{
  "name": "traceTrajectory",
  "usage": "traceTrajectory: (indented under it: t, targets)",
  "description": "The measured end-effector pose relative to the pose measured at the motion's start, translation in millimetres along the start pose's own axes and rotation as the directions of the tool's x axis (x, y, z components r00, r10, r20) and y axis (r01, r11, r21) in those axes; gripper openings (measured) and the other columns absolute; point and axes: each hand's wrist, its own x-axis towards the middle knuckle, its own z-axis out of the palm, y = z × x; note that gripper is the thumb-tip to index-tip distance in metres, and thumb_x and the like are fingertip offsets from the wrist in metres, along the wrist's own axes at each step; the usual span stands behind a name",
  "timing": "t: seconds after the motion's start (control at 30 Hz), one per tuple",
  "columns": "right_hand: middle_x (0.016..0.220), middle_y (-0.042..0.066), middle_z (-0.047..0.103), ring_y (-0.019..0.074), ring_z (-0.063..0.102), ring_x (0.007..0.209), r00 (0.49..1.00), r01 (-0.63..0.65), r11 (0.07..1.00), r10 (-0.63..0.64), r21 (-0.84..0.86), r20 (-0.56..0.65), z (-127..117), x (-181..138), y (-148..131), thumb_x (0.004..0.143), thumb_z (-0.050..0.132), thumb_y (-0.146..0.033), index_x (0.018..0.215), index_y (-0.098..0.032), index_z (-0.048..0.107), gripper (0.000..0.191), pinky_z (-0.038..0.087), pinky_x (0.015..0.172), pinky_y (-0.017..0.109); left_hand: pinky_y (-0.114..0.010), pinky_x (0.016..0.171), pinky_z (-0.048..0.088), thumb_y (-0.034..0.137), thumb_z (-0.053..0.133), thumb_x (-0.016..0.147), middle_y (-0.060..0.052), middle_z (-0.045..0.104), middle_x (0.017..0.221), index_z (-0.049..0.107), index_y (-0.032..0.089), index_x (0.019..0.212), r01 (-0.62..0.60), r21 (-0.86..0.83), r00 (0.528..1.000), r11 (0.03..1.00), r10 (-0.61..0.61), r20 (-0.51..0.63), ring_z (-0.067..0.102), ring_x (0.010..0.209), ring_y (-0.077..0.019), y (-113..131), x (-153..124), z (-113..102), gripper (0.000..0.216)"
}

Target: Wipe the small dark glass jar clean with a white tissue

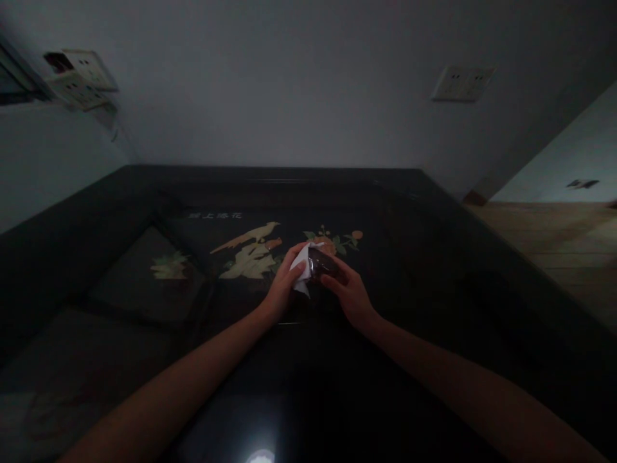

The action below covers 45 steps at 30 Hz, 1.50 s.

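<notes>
My left hand [286,278] is closed on a crumpled white tissue [302,262], with the thumb on top. The tissue lies against the left end of a small dark, shiny object [321,263], perhaps a cup; the dim light hides its exact kind. Around the right end of that object curl the fingers and thumb of my right hand [351,289]. Both hands are close together above a glossy black tabletop [308,379].
Inlaid in the tabletop are a pale bird [248,238], flowers [354,243] and some characters [214,216]. A pale wall [279,96] stands behind, with sockets at left [80,80] and right [463,83]. Wooden floor [554,244] shows at right.
</notes>
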Motion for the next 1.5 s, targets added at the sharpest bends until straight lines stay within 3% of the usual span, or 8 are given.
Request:
traceTrajectory:
  t: [0.1, 0.33, 0.5, 0.67, 0.9, 1.17, 1.33, 1.5]
  targets:
    - [0.115, 0.003, 0.067, 0.0234, 0.061, 0.109, 1.000, 0.001, 0.999, -0.001, -0.040, 0.010, 0, -2, -4, 0.065, 0.078, -0.032, 0.114, -0.025, 0.063, 0.051, 0.046, 0.097, 0.039, -0.035, 0.094, 0.041, 0.043, 0.050, 0.085, -0.008, 0.051, 0.132, 0.045, 0.023, 0.130, -0.024, 0.170, 1.000, 0.985, 0.027, -0.013, 0.052, 0.114, -0.0241, 6, -6, 4, 0.049]
    - [0.112, 0.003, 0.068, 0.0245, 0.062, 0.106, 0.998, 0.026, 0.986, -0.017, -0.166, 0.055, 4, -7, -11, 0.062, 0.080, -0.030, 0.113, -0.025, 0.064, 0.054, 0.046, 0.096, 0.039, -0.040, 0.107, 0.029, 0.043, 0.045, 0.089, -0.009, 0.050, 0.129, 0.050, 0.022, 0.120, -0.213, 0.474, 0.964, 0.854, 0.263, -0.039, 0.044, 0.122, -0.0253, 9, -21, 11, 0.038]
    - [0.111, 0.002, 0.069, 0.0245, 0.062, 0.105, 0.999, 0.003, 0.986, 0.002, -0.166, 0.032, 0, -3, -10, 0.064, 0.078, -0.033, 0.111, -0.025, 0.065, 0.049, 0.047, 0.095, 0.040, -0.038, 0.102, 0.037, 0.045, 0.032, 0.092, -0.010, 0.046, 0.138, 0.043, 0.023, 0.132, -0.101, 0.322, 0.991, 0.941, 0.124, -0.050, 0.044, 0.124, -0.0253, 9, -19, 13, 0.047]
    - [0.112, 0.002, 0.068, 0.0245, 0.060, 0.107, 1.000, 0.005, 0.990, -0.007, -0.138, -0.017, -2, -1, -9, 0.065, 0.077, -0.034, 0.110, -0.026, 0.065, 0.047, 0.046, 0.095, 0.039, -0.036, 0.100, 0.037, 0.038, 0.048, 0.086, -0.008, 0.052, 0.134, 0.049, 0.021, 0.129, 0.017, 0.354, 1.000, 0.935, -0.011, -0.021, 0.050, 0.117, -0.0248, 29, -8, 11, 0.046]
    - [0.109, 0.001, 0.069, 0.0231, 0.062, 0.103, 0.999, 0.027, 0.990, -0.024, -0.138, 0.025, 2, -3, -13, 0.065, 0.077, -0.031, 0.108, -0.026, 0.066, 0.044, 0.047, 0.093, 0.038, -0.034, 0.094, 0.040, 0.040, 0.053, 0.084, -0.009, 0.060, 0.115, 0.054, 0.017, 0.117, -0.061, 0.480, 0.997, 0.875, 0.078, -0.016, 0.054, 0.106, -0.0231, 30, -6, 9, 0.040]
    - [0.104, 0.000, 0.071, 0.0226, 0.064, 0.099, 0.999, -0.014, 0.997, 0.016, -0.080, 0.035, 3, -4, -9, 0.061, 0.080, -0.029, 0.106, -0.027, 0.066, 0.047, 0.049, 0.090, 0.038, -0.033, 0.098, 0.039, 0.048, 0.044, 0.088, -0.007, 0.057, 0.122, 0.048, 0.020, 0.123, -0.093, 0.381, 0.989, 0.920, 0.131, -0.075, 0.053, 0.110, -0.0212, 11, -12, 8, 0.045]
    - [0.108, 0.002, 0.070, 0.0240, 0.063, 0.102, 0.999, -0.021, 0.998, 0.024, -0.063, 0.040, 3, -5, -8, 0.062, 0.080, -0.033, 0.108, -0.026, 0.066, 0.049, 0.048, 0.093, 0.041, -0.037, 0.092, 0.045, 0.057, 0.041, 0.087, -0.008, 0.065, 0.110, 0.056, 0.018, 0.115, 0.046, 0.210, 0.990, 0.977, -0.017, -0.139, 0.061, 0.100, -0.0230, 2, -5, 3, 0.051]
    - [0.111, 0.005, 0.068, 0.0256, 0.063, 0.104, 0.998, -0.066, 0.998, 0.066, -0.009, 0.020, 6, -15, -3, 0.067, 0.076, -0.042, 0.113, -0.025, 0.063, 0.051, 0.047, 0.094, 0.042, -0.037, 0.083, 0.049, 0.060, 0.045, 0.083, -0.009, 0.069, 0.097, 0.061, 0.014, 0.103, 0.187, 0.025, 0.958, 0.982, -0.176, -0.226, 0.064, 0.089, -0.0238, 0, -3, 5, 0.053]
